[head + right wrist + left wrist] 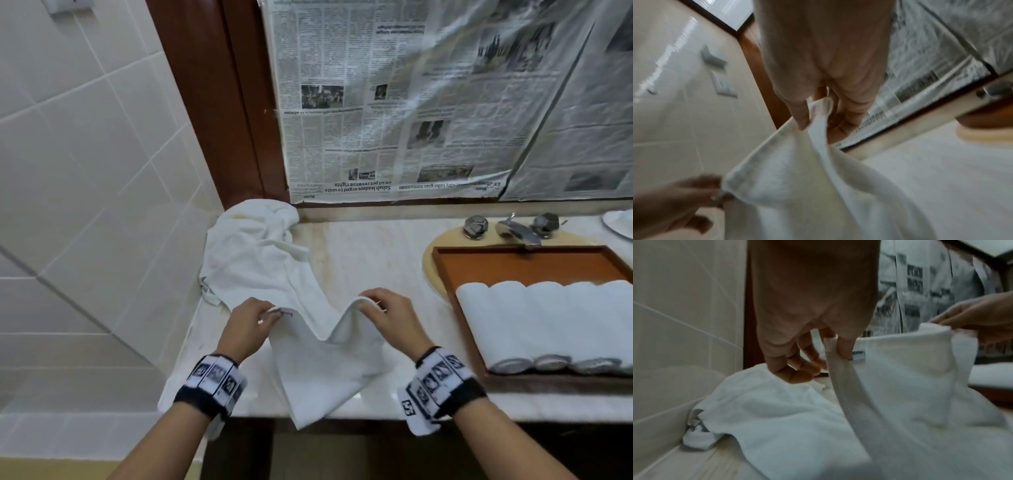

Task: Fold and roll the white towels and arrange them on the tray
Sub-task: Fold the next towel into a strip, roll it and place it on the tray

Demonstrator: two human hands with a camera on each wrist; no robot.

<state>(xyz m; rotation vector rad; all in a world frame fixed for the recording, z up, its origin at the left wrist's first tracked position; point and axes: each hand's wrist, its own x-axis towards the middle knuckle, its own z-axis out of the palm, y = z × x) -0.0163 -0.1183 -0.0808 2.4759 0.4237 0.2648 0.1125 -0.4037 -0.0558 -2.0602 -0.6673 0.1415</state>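
A white towel hangs between my hands above the counter's front edge, its top edge sagging in the middle. My left hand pinches one top corner. My right hand pinches the other top corner. The towel's lower end droops past the counter edge. A heap of loose white towels lies in the back left corner by the wall. The brown tray sits at the right, with several rolled white towels lined up side by side in it.
The marble counter runs along a tiled wall at the left. Newspaper covers the mirror behind. A chrome faucet with two knobs stands behind the tray, which lies over the basin. A white dish edge shows far right.
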